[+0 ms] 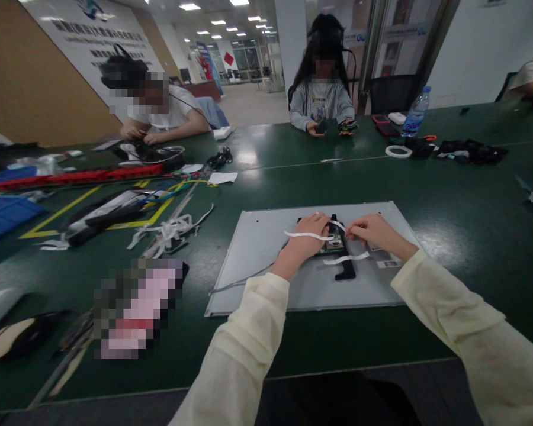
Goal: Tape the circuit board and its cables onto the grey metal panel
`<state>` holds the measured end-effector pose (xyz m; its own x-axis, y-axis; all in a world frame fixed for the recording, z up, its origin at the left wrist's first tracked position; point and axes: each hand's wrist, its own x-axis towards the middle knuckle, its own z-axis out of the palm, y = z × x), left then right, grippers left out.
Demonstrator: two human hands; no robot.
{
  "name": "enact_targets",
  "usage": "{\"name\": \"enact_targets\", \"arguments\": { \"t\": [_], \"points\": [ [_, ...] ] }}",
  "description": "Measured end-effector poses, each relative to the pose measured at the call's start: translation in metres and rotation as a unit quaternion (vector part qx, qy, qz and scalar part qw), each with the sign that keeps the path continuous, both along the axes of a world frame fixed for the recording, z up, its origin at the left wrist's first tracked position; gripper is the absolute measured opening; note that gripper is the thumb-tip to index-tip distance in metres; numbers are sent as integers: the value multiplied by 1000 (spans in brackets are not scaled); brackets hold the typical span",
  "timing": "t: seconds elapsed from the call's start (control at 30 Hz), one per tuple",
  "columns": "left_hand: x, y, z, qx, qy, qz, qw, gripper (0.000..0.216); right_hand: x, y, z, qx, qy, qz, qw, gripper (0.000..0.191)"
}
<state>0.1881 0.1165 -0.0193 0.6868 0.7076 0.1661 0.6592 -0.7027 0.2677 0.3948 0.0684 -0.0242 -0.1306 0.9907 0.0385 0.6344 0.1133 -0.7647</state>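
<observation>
A black frame (346,269) with a green circuit board (334,244) in it lies on a flat light-grey panel (257,254). My left hand (310,235) is over the board's left side, fingers bent and closed against it; the fingertips are partly hidden. My right hand (368,231) pinches the right end of a short white strip (337,225), which runs over the frame's top towards my left fingertips. A second white strip (308,235) crosses the back of my left hand. Another white strip (346,259) lies across the lower frame. A thin cable (240,285) trails left.
Left of the panel are a tangle of white strips (173,232), a phone (144,310), a mouse (15,337) and a black-and-white bundle (106,216). Two people sit opposite. A water bottle (416,112) and a white ring (398,151) stand at the far right.
</observation>
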Motion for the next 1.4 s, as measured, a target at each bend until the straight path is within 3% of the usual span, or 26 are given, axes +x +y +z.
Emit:
{"name": "enact_targets", "arguments": {
  "t": [0.2, 0.37, 0.47, 0.57, 0.7, 0.77, 0.9, 1.1, 1.3, 1.4],
  "points": [
    [1, 0, -4, 0, 13, 13, 1000, 35, 2, -4, 3, -18, 7, 0, 1000, 24],
    [1, 3, -5, 15, 4, 14, 1000, 40, 10, -12, 23, -30, 58, 53, 996, 23],
    [-2, -1, 11, 26, -68, 18, 997, 43, 13, -16, 36, -58, 127, 106, 985, 23],
    [-6, -15, 41, -2, -140, 1, 990, 29, 11, -20, 42, -122, 147, 166, 967, 20],
    [-7, -40, 66, -94, -87, -149, 981, 21, 4, -25, 42, -167, 129, 198, 957, 17],
    [-5, -48, 66, -88, -24, -181, 979, 17, 1, -27, 41, -179, 117, 205, 955, 18],
    [-4, -52, 57, -63, 44, -178, 981, 16, -2, -28, 39, -190, 106, 210, 953, 16],
    [-6, -50, 58, -90, 46, -204, 974, 16, -1, -26, 36, -197, 105, 214, 951, 18],
    [-10, -48, 53, -135, 29, -186, 973, 20, 8, -26, 34, -215, 59, 197, 955, 18],
    [-10, -47, 52, -116, 40, -188, 974, 18, 9, -25, 34, -161, 26, 172, 971, 18]
  ]
}}
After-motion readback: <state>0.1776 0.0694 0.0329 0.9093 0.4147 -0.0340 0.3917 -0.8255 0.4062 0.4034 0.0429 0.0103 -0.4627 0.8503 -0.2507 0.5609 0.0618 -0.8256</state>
